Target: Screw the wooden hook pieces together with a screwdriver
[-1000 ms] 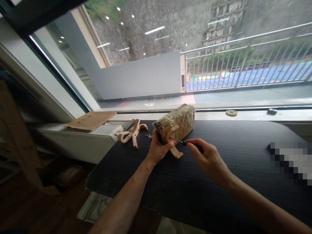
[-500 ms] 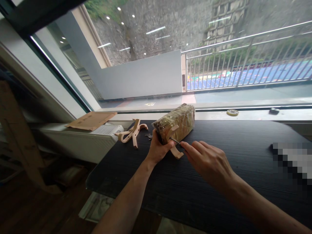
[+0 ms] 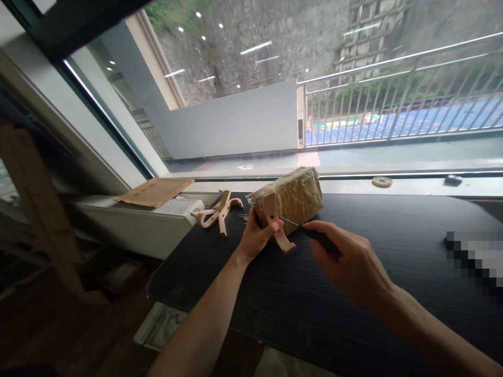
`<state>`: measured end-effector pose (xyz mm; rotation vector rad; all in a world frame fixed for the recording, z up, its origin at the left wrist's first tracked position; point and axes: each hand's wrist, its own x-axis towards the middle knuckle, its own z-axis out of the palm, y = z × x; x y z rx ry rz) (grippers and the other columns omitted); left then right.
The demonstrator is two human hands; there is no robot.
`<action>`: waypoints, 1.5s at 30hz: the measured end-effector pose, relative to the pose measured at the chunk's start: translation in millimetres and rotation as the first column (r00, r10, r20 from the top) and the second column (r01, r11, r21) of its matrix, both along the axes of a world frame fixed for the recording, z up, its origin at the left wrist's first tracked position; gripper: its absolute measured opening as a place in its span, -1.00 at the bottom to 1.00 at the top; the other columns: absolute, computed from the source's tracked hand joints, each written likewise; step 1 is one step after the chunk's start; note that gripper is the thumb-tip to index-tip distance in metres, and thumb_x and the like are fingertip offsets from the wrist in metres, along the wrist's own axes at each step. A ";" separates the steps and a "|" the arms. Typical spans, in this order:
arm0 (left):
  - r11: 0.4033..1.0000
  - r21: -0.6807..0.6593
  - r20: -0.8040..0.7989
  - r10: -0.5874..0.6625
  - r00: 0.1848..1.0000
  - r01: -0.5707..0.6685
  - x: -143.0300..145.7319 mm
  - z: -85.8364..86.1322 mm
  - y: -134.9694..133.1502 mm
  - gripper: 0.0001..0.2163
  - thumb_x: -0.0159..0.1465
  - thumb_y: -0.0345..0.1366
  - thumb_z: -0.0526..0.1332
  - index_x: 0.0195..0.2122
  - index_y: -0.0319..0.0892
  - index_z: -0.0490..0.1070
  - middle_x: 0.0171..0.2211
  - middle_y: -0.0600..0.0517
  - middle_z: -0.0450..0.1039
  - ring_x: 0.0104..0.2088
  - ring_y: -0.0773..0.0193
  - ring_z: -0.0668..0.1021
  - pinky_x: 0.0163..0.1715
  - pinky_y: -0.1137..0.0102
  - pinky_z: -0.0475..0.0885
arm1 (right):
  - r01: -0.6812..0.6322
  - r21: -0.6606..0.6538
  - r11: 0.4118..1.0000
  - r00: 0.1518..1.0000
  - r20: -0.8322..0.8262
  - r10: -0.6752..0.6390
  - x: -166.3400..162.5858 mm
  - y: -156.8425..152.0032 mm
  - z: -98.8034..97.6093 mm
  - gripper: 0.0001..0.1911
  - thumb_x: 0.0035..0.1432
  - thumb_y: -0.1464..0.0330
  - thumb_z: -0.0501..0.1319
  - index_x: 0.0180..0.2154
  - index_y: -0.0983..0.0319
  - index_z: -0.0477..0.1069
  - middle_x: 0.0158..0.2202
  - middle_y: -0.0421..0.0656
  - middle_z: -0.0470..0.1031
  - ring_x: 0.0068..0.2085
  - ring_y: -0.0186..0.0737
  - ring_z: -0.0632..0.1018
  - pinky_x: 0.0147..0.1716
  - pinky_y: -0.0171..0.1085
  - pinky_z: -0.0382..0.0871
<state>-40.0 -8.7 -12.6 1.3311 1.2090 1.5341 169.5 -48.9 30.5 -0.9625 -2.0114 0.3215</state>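
The left hand (image 3: 257,236) is closed around a curved pale wooden bracket (image 3: 275,222), holding it upright against the near end of a plastic-wrapped tan block (image 3: 293,196) on the black ribbed desk (image 3: 385,225). The right hand (image 3: 349,256), just to the right of it, grips a slim dark screwdriver (image 3: 310,231) whose tip meets the bracket beside the left thumb. Loose curved wooden pieces (image 3: 218,212) lie to the left, near a flat brown cardboard sheet (image 3: 155,191). The wrap's surface is too blurred to read.
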 end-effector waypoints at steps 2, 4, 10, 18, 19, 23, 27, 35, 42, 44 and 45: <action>0.999 -0.041 0.027 0.006 1.000 -0.005 -2.3 0.8 0.1 -0.56 -0.03 -0.25 0.38 -0.16 -0.15 0.25 -0.28 0.07 0.40 -0.28 0.30 0.49 -0.24 0.36 0.42 | 0.010 0.093 0.996 0.999 -0.044 -0.006 1.9 -1.5 1.4 -0.77 0.10 0.40 0.15 -0.15 0.23 0.42 -0.47 -0.23 0.48 -0.58 -0.41 0.39 -0.53 -0.39 0.26; 0.998 -0.069 0.053 0.013 0.998 -0.009 -2.4 3.1 -0.3 -0.57 -0.01 -0.23 0.38 -0.15 -0.16 0.28 -0.27 0.06 0.40 -0.27 0.30 0.48 -0.24 0.38 0.42 | 0.012 0.141 0.990 0.997 -0.072 -0.001 2.9 -1.8 2.5 -0.80 0.10 0.40 0.18 -0.18 0.24 0.41 -0.49 -0.25 0.46 -0.58 -0.44 0.38 -0.52 -0.41 0.28; 0.996 -0.094 0.063 0.016 0.998 -0.010 2.2 8.8 -3.9 -0.57 -0.01 -0.21 0.37 -0.13 -0.16 0.31 -0.29 0.06 0.40 -0.29 0.32 0.48 -0.26 0.41 0.41 | -0.083 0.242 0.967 0.994 -0.046 0.097 3.1 0.9 4.0 -0.80 0.15 0.43 0.16 -0.14 0.25 0.34 -0.33 -0.18 0.51 -0.41 -0.40 0.48 -0.35 -0.39 0.35; 0.996 -0.092 0.048 -0.014 0.999 0.018 3.7 9.0 -7.0 -0.59 -0.01 -0.20 0.36 -0.15 -0.14 0.30 -0.31 0.07 0.40 -0.32 0.30 0.49 -0.31 0.41 0.43 | -0.168 0.242 0.956 0.986 0.022 0.168 2.2 0.9 1.8 -0.79 0.22 0.41 0.08 -0.08 0.22 0.27 -0.21 -0.10 0.51 -0.25 -0.28 0.53 -0.25 -0.29 0.40; 0.995 -0.092 0.048 -0.018 0.999 0.023 3.9 9.3 -7.0 -0.58 -0.01 -0.20 0.36 -0.14 -0.14 0.30 -0.31 0.07 0.40 -0.32 0.29 0.49 -0.32 0.40 0.43 | -0.170 0.239 0.956 0.985 0.024 0.170 2.3 1.2 1.4 -0.80 0.23 0.40 0.08 -0.08 0.21 0.27 -0.20 -0.09 0.51 -0.24 -0.27 0.53 -0.26 -0.29 0.40; 0.997 -0.074 0.033 -0.007 0.999 0.009 4.9 10.6 -6.5 -0.56 -0.02 -0.22 0.36 -0.13 -0.14 0.29 -0.32 0.05 0.41 -0.31 0.27 0.50 -0.31 0.39 0.44 | -0.186 0.235 0.954 0.982 0.032 0.184 2.0 2.3 0.7 -0.80 0.24 0.40 0.07 -0.07 0.21 0.26 -0.18 -0.09 0.51 -0.22 -0.27 0.54 -0.24 -0.29 0.41; 0.998 -0.061 0.034 -0.015 0.999 0.017 5.3 10.3 -6.6 -0.56 -0.01 -0.23 0.36 -0.11 -0.14 0.28 -0.31 0.05 0.40 -0.30 0.28 0.49 -0.30 0.39 0.43 | -0.201 0.227 0.953 0.980 0.038 0.197 0.4 3.6 0.1 -0.79 0.25 0.40 0.07 -0.07 0.21 0.25 -0.16 -0.09 0.51 -0.20 -0.27 0.53 -0.22 -0.29 0.41; 0.998 -0.047 0.032 -0.029 0.999 0.031 6.8 11.0 -7.2 -0.55 -0.02 -0.21 0.36 -0.12 -0.13 0.27 -0.32 0.07 0.39 -0.31 0.29 0.49 -0.29 0.39 0.43 | -0.214 0.213 0.953 0.977 0.034 0.212 -0.5 4.4 -1.5 -0.78 0.26 0.40 0.05 -0.04 0.20 0.25 -0.14 -0.07 0.50 -0.18 -0.26 0.53 -0.20 -0.27 0.42; 0.999 0.031 0.030 -0.041 0.999 0.040 6.6 8.1 -4.6 -0.43 -0.08 -0.31 0.40 -0.09 -0.07 0.14 -0.30 0.11 0.39 -0.30 0.30 0.50 -0.25 0.35 0.44 | -0.141 0.296 0.945 0.987 0.121 0.110 1.3 5.1 -3.8 -0.79 0.24 0.39 0.09 -0.09 0.25 0.35 -0.28 -0.11 0.54 -0.31 -0.29 0.53 -0.30 -0.32 0.37; 1.000 0.009 0.029 -0.029 0.999 0.029 5.3 7.5 -4.0 -0.46 -0.08 -0.29 0.39 -0.12 -0.07 0.14 -0.31 0.11 0.39 -0.29 0.29 0.51 -0.25 0.33 0.44 | -0.108 0.318 0.942 0.977 0.211 0.041 1.8 7.2 -6.0 -0.76 0.25 0.39 0.07 -0.08 0.26 0.39 -0.35 -0.14 0.53 -0.38 -0.31 0.51 -0.38 -0.33 0.33; 1.000 0.004 0.027 -0.025 0.999 0.025 4.9 7.5 -3.9 -0.46 -0.09 -0.29 0.39 -0.13 -0.08 0.14 -0.31 0.11 0.39 -0.28 0.28 0.51 -0.24 0.32 0.44 | -0.089 0.334 0.938 0.969 0.249 0.003 2.1 8.1 -6.8 -0.74 0.25 0.39 0.06 -0.07 0.25 0.40 -0.38 -0.15 0.53 -0.41 -0.32 0.50 -0.42 -0.34 0.31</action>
